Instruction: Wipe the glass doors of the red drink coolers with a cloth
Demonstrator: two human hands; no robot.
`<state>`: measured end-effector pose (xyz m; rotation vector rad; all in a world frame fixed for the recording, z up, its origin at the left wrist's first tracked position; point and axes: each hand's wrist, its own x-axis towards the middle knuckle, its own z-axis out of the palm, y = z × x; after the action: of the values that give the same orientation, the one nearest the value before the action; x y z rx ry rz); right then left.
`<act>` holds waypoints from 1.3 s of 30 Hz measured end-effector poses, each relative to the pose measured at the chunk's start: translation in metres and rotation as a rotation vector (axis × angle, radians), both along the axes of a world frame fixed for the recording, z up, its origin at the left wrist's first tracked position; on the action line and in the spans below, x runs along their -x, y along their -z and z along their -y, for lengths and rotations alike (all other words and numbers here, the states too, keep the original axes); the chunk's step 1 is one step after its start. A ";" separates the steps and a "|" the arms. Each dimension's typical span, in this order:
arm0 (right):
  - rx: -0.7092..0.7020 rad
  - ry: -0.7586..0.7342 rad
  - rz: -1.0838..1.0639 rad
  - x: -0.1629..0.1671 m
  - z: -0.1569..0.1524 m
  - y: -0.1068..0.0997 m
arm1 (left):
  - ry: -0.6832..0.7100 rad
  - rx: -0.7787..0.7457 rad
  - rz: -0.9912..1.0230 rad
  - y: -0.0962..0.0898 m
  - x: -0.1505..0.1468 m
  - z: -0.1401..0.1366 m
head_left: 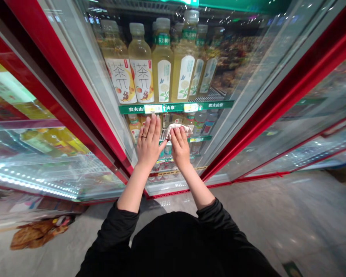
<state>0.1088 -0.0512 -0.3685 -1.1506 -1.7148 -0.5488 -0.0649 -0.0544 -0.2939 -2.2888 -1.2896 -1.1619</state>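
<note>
Nearest, just below the green shelf strip: left grip flat and released, right grip over crumpled white cloth.
Cannot tell whether clenched on it. Probably light, limp, hard to break; best held by the bunched middle. Farther back, above the strip, upright bottles.

茶π, two bottles above the left hand!
Nearer, 农夫山泉 on the strip; up right, 东方树 on neck bands.

Bottles with fruit-printed labels, upright; beside them, bottles with green neck bands. Below: green shelf strip bearing price tags. Lower left: brown crumpled item. Floor, grey.
</note>
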 end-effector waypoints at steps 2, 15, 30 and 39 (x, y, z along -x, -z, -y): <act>0.034 -0.062 0.054 -0.007 0.004 0.001 | 0.000 -0.008 -0.017 0.000 -0.002 0.000; 0.027 -0.070 0.004 -0.020 0.001 -0.011 | 0.001 -0.004 -0.052 -0.002 -0.006 0.001; 0.104 -0.043 0.023 -0.031 0.004 -0.017 | 0.011 0.062 -0.066 -0.009 -0.017 0.003; 0.037 -0.003 -0.128 -0.038 0.003 -0.009 | 0.017 0.009 -0.060 -0.009 -0.021 0.003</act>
<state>0.1470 -0.0546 -0.3597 -1.1839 -1.6217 -0.4342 -0.0440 -0.0574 -0.2849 -2.3267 -1.2585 -1.0861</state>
